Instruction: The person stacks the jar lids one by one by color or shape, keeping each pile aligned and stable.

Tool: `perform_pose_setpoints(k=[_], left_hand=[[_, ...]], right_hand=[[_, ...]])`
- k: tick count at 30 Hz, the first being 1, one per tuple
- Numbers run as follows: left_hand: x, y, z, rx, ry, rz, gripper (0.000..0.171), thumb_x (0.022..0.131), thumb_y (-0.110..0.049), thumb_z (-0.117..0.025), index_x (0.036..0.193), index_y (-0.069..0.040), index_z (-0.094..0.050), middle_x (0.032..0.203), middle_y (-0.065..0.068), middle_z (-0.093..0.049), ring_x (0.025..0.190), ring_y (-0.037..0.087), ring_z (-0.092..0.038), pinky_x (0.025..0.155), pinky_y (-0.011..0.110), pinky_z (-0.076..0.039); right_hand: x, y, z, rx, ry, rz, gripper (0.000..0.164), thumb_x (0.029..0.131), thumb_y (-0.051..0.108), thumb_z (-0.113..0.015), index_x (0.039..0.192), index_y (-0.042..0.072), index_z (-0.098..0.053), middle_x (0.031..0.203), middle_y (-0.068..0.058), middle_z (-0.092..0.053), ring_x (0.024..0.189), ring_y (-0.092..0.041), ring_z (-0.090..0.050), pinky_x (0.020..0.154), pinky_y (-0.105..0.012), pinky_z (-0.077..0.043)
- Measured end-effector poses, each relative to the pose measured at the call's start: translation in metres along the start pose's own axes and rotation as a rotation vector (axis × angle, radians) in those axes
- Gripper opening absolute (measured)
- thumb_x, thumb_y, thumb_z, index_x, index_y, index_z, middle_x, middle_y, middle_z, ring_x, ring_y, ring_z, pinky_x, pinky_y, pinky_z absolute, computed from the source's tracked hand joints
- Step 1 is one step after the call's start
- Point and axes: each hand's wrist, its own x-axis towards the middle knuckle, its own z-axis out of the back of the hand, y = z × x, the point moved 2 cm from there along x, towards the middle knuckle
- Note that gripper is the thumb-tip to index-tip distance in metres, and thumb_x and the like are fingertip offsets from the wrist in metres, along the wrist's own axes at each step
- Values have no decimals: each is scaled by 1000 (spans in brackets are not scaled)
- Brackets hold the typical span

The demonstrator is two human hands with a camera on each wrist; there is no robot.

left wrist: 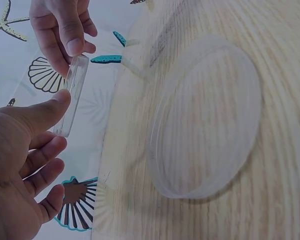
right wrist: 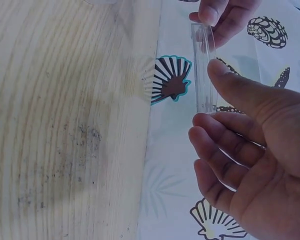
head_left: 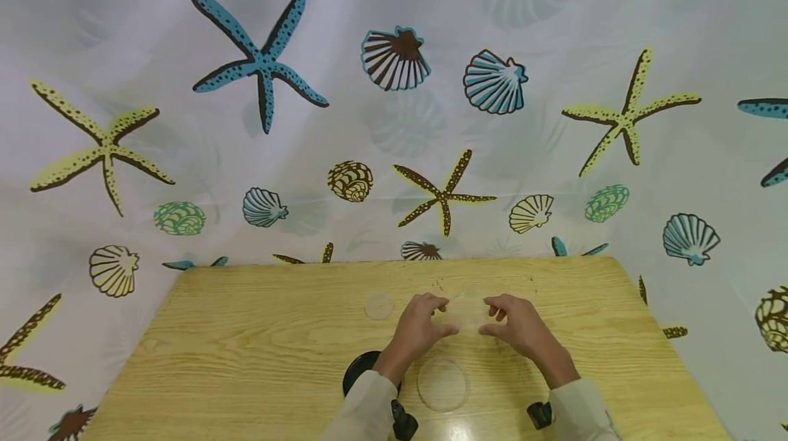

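Observation:
Both hands hold a clear, flat petri dish (head_left: 468, 311) between them, raised near the far part of the table. My left hand (left wrist: 20, 145) pinches one side, with its thumb on one face and fingers at the edge. On the opposite side, my right hand (right wrist: 260, 135) grips it between thumb and forefinger. Seen edge-on in the wrist views, the dish (right wrist: 204, 70) shows a thin see-through side wall. A larger round clear dish (head_left: 442, 384) lies on the table between the forearms; the left wrist view shows this dish (left wrist: 205, 120) close up.
A small round clear dish (head_left: 378, 305) lies left of the left hand. A black round object (head_left: 360, 369) sits partly hidden under the left forearm. The wooden table (head_left: 246, 338) has dark specks (right wrist: 90, 140) and ends at a shell-patterned curtain (head_left: 308, 154).

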Motion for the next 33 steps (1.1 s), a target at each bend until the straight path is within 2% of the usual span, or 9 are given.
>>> perform_pose_setpoints(k=[14, 22, 33], left_hand=[[-15, 1, 3, 18, -59, -26, 45, 79, -30, -77, 117, -9, -66, 107, 4, -64, 97, 20, -55, 80, 35, -50], [-18, 3, 2, -1, -44, -18, 45, 79, -28, -77, 118, -8, -65, 108, 4, -64, 97, 21, -55, 80, 36, -50], [-25, 2, 9, 13, -50, -33, 46, 77, -28, -79, 115, -6, -67, 105, 5, -66, 95, 20, -55, 78, 35, -49]], right_hand=[[-2, 6, -3, -15, 6, 21, 52, 78, 21, -77, 124, 2, -61, 97, -3, -64, 87, -16, -58, 73, -34, -49], [-6, 7, -5, -18, 15, 7, 52, 79, 23, -77, 125, 3, -62, 96, 0, -64, 85, -14, -57, 71, -31, -47], [-12, 13, -9, 22, -4, 24, 50, 78, 22, -77, 123, 2, -63, 94, -2, -64, 84, -15, -57, 71, -31, -47]])
